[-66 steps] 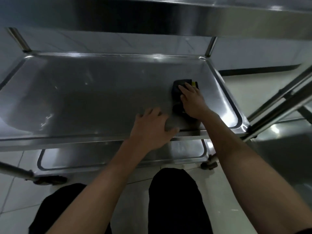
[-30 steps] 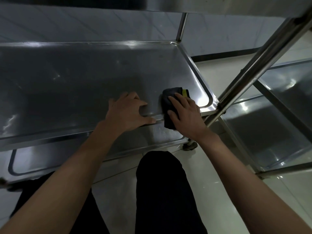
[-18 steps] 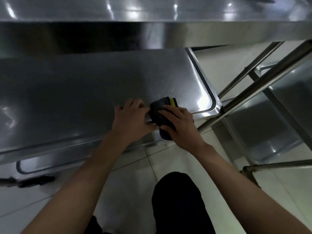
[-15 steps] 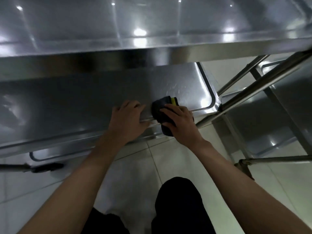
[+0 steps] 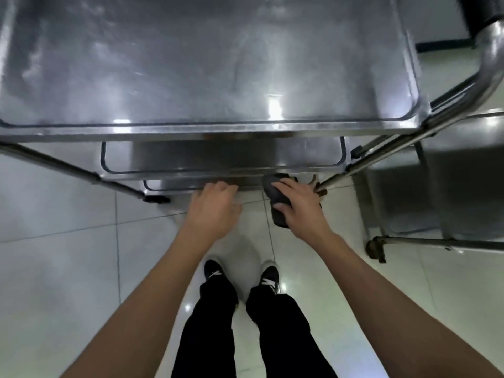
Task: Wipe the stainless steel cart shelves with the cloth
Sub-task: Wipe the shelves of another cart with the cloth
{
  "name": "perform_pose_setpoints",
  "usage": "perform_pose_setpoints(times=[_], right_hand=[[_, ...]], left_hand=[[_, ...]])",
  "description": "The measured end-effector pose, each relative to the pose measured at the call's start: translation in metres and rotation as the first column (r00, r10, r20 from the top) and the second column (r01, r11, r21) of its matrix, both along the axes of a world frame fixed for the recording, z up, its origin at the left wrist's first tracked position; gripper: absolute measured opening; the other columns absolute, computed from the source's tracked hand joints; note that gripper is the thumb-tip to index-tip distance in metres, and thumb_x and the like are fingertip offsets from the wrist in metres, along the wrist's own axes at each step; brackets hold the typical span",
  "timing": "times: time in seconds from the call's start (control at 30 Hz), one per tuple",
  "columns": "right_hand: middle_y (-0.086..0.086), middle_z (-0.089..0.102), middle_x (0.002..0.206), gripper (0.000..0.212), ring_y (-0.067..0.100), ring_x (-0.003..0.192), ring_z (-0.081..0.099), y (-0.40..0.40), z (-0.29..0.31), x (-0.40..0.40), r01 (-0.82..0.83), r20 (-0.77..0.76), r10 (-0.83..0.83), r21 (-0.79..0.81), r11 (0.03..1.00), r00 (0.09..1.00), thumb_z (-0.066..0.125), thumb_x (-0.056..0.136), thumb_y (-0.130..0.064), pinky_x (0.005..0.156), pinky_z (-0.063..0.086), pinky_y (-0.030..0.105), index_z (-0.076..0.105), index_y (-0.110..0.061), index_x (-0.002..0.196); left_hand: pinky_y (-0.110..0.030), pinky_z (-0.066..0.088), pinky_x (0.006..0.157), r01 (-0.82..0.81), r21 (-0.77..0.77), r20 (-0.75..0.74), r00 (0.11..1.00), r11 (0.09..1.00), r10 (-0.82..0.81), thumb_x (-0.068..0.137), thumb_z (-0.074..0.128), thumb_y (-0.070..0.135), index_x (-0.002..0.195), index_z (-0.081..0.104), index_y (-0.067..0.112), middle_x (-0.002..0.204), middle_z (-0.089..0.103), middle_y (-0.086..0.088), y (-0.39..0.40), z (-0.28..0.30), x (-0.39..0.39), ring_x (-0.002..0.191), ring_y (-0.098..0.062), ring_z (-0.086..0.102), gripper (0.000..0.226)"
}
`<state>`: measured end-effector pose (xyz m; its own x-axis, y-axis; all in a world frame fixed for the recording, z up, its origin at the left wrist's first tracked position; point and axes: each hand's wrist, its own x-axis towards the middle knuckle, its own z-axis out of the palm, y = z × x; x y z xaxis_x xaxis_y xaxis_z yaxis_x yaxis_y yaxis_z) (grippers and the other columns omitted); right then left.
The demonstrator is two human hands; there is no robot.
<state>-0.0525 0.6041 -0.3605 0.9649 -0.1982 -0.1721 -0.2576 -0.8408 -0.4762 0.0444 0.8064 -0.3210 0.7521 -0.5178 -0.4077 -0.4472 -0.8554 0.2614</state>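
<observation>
While the head view looks straight down over the cart's top shelf (image 5: 207, 77), both arms reach forward and down — the right hand (image 5: 300, 207) has its fingers curled over the dark cloth (image 5: 276, 211), gripping it at the front edge of a lower shelf (image 5: 218, 159). The left hand (image 5: 215, 211) hangs beside it, fingers loosely bent, holding nothing — above the tiled floor (image 5: 68, 268).

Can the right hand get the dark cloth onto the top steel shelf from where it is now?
Probably yes. The right hand grips the dark cloth in front of the cart, and the top stainless steel shelf lies bare, with nothing above it.
</observation>
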Motion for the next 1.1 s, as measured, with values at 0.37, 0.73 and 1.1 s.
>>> perform_pose_setpoints(times=[0.37, 0.73, 1.1], right_hand=[[-0.008, 0.053, 0.14, 0.045, 0.029, 0.119, 0.051, 0.062, 0.145, 0.003, -0.212, 0.004, 0.212, 0.061, 0.975, 0.977, 0.061, 0.092, -0.033, 0.099, 0.041, 0.05, 0.052, -0.03, 0.136], [-0.015, 0.047, 0.145, 0.048, 0.025, 0.123, 0.045, 0.227, 0.202, 0.041, -0.432, 0.04, 0.433, -0.037, 0.901, 0.9, 0.061, 0.092, -0.034, 0.098, 0.036, 0.042, 0.05, -0.035, 0.139], [-0.011, 0.054, 0.138, 0.044, 0.025, 0.118, 0.051, 0.482, 0.266, 0.07, -0.666, 0.147, 0.669, -0.073, 0.742, 0.729, 0.062, 0.092, -0.03, 0.097, 0.041, 0.047, 0.054, -0.03, 0.135]], left_hand=[[-0.044, 0.045, 0.096, -0.194, 0.007, 0.106, 0.976, 0.981, 0.193, 0.096, 0.05, 0.043, 0.133, 0.057, 0.023, 0.133, 0.06, -0.003, 0.075, 0.161, -0.046, 0.122, -0.029, 0.053, 0.042], [-0.044, 0.043, 0.099, -0.446, -0.072, 0.134, 0.882, 0.892, 0.452, 0.101, 0.045, 0.045, 0.135, 0.056, 0.023, 0.137, 0.057, -0.001, 0.261, 0.211, -0.065, 0.124, -0.026, 0.051, 0.042], [-0.043, 0.041, 0.101, -0.612, -0.061, 0.239, 0.758, 0.788, 0.607, 0.103, 0.04, 0.048, 0.148, 0.043, 0.024, 0.145, 0.051, -0.001, 0.489, 0.258, -0.091, 0.128, -0.025, 0.049, 0.051]])
